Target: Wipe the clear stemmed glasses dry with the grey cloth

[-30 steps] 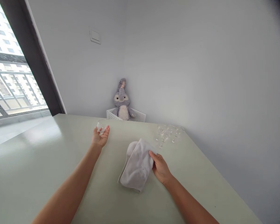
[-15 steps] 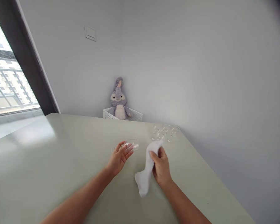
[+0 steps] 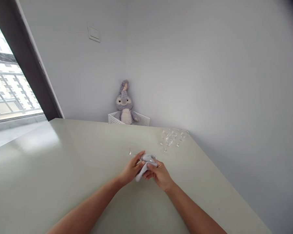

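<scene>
My left hand point(image 3: 131, 170) has its fingers closed around a clear glass point(image 3: 152, 156), which lies on its side with its mouth to the right. A clear piece, looking like a glass's stem and foot point(image 3: 130, 152), shows just left of those fingers; whether it belongs to the held glass I cannot tell. My right hand point(image 3: 160, 175) pinches a white sock point(image 3: 142, 173), bunched up against the glass. Part of the sock appears at the glass's mouth, and one end hangs below between the hands. The fingers cover much of both things.
Several clear stemmed glasses point(image 3: 171, 136) stand close together at the table's far right corner. Behind the pale green table point(image 3: 70, 162), a grey plush toy point(image 3: 125, 105) sits in a white perforated basket point(image 3: 144, 121). Walls border the back and right; a window is at left.
The hands have come together over the table. The sock, stretched long and hanging from my right hand before, is now bunched against the glass held in my left hand.
</scene>
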The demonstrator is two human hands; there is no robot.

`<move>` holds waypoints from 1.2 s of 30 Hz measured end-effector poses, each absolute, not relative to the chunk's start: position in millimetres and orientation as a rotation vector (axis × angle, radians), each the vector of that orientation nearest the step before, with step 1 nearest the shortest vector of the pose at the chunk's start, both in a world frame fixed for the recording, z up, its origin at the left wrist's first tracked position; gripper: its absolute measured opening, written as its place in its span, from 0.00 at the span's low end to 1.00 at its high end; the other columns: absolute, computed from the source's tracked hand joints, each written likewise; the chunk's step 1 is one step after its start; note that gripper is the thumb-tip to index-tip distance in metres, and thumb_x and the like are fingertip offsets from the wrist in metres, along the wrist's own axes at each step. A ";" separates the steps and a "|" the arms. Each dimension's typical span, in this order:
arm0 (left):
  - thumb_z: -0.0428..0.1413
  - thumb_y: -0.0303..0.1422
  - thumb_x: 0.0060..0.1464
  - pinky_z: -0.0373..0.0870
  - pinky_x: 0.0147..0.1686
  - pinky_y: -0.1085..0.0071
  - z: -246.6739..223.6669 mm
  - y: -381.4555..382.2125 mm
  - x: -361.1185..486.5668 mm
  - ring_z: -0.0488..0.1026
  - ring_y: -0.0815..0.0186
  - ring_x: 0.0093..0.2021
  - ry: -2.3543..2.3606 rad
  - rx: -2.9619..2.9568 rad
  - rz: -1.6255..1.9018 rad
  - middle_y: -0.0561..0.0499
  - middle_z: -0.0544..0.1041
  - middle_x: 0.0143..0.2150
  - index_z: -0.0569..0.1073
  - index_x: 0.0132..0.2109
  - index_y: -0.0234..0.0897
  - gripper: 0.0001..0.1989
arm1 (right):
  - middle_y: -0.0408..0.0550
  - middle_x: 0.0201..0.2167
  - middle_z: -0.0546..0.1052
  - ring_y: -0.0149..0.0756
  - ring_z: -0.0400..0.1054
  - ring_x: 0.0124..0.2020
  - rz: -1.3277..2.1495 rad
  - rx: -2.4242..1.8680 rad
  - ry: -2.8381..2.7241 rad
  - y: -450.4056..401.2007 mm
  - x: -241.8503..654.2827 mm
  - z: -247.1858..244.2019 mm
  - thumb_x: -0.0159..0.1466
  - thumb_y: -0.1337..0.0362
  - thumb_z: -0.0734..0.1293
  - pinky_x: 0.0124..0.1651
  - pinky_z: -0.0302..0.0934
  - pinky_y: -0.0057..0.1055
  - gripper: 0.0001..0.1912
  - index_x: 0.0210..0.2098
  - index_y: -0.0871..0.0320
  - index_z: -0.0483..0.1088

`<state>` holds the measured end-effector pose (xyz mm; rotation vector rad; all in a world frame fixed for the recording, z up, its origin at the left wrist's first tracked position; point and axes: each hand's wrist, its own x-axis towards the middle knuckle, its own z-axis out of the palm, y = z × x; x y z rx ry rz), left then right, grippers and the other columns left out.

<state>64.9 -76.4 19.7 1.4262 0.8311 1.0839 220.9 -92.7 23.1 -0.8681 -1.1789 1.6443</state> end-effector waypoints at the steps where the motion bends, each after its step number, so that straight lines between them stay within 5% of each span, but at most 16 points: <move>1: 0.53 0.38 0.49 0.65 0.38 0.70 22.1 -76.5 63.2 0.68 0.63 0.42 0.771 1.463 1.098 0.45 0.67 0.51 0.62 0.55 0.42 0.24 | 0.42 0.19 0.72 0.29 0.66 0.17 1.714 -0.795 -1.065 -91.5 223.0 22.5 0.54 0.55 0.66 0.20 0.60 0.24 0.14 0.34 0.59 0.68; 4: 0.53 0.36 0.49 0.60 0.46 0.69 32.9 -78.8 58.9 0.60 0.60 0.52 0.639 1.513 1.123 0.47 0.57 0.59 0.66 0.52 0.43 0.21 | 0.40 0.19 0.71 0.26 0.62 0.13 1.806 -0.650 -0.974 -92.6 225.6 25.4 0.56 0.55 0.64 0.18 0.58 0.23 0.13 0.34 0.58 0.67; 8: 0.54 0.39 0.48 0.65 0.38 0.68 39.2 -79.4 57.4 0.69 0.63 0.39 0.711 1.322 1.048 0.45 0.72 0.43 0.63 0.55 0.39 0.26 | 0.44 0.23 0.73 0.34 0.68 0.24 1.522 -0.820 -1.407 -98.9 225.3 29.2 0.55 0.58 0.65 0.28 0.63 0.31 0.13 0.37 0.57 0.67; 12: 0.50 0.46 0.49 0.67 0.32 0.67 36.4 -75.3 57.8 0.69 0.67 0.29 0.903 1.233 0.925 0.49 0.72 0.29 0.64 0.53 0.35 0.27 | 0.47 0.29 0.74 0.38 0.68 0.33 1.111 -0.949 -1.746 -99.8 227.1 28.7 0.53 0.59 0.67 0.39 0.62 0.33 0.09 0.32 0.56 0.71; 17: 0.52 0.41 0.50 0.64 0.42 0.68 43.8 -78.5 55.4 0.67 0.63 0.43 0.798 1.466 0.999 0.46 0.70 0.47 0.63 0.54 0.40 0.24 | 0.43 0.21 0.72 0.30 0.66 0.18 1.659 -0.778 -1.234 -95.4 229.0 24.2 0.55 0.56 0.65 0.23 0.61 0.27 0.14 0.36 0.60 0.67; 20: 0.53 0.38 0.48 0.64 0.43 0.69 45.6 -78.8 54.1 0.67 0.63 0.44 0.779 1.544 1.075 0.45 0.69 0.49 0.67 0.51 0.40 0.21 | 0.43 0.22 0.72 0.28 0.65 0.16 1.793 -0.699 -1.083 -98.8 225.7 23.4 0.54 0.56 0.65 0.22 0.61 0.25 0.16 0.37 0.61 0.65; 23: 0.52 0.41 0.49 0.67 0.31 0.70 37.8 -74.2 54.7 0.70 0.66 0.32 0.944 1.457 1.064 0.48 0.74 0.34 0.64 0.53 0.38 0.24 | 0.44 0.23 0.73 0.34 0.69 0.23 1.659 -0.793 -1.354 -106.0 219.7 26.0 0.52 0.59 0.68 0.28 0.63 0.30 0.16 0.38 0.59 0.67; 26: 0.42 0.47 0.53 0.61 0.18 0.74 27.9 -71.4 57.4 0.62 0.71 0.16 1.108 1.403 0.936 0.55 0.65 0.16 0.68 0.48 0.33 0.26 | 0.45 0.28 0.74 0.36 0.69 0.30 1.431 -0.877 -1.535 -108.9 216.2 28.0 0.49 0.61 0.69 0.34 0.64 0.31 0.10 0.31 0.57 0.71; 28: 0.40 0.47 0.54 0.60 0.19 0.74 26.3 -73.2 59.2 0.62 0.71 0.18 1.089 1.443 0.935 0.53 0.67 0.18 0.70 0.44 0.32 0.25 | 0.44 0.26 0.74 0.35 0.69 0.27 1.467 -0.901 -1.443 -106.2 217.7 27.6 0.51 0.59 0.68 0.31 0.64 0.31 0.11 0.33 0.56 0.70; 32: 0.49 0.41 0.51 0.62 0.28 0.76 36.2 -80.5 59.8 0.65 0.71 0.28 0.891 1.532 1.023 0.51 0.71 0.33 0.64 0.52 0.39 0.22 | 0.42 0.20 0.72 0.28 0.65 0.16 1.715 -0.779 -1.047 -99.0 224.6 27.1 0.55 0.56 0.64 0.23 0.61 0.26 0.13 0.34 0.59 0.68; 36: 0.50 0.42 0.51 0.61 0.26 0.76 41.5 -81.6 60.2 0.64 0.71 0.25 0.901 1.520 1.028 0.53 0.69 0.27 0.63 0.53 0.36 0.24 | 0.43 0.23 0.73 0.31 0.67 0.20 1.658 -0.778 -1.221 -103.8 222.4 30.7 0.54 0.57 0.66 0.25 0.62 0.29 0.16 0.39 0.59 0.67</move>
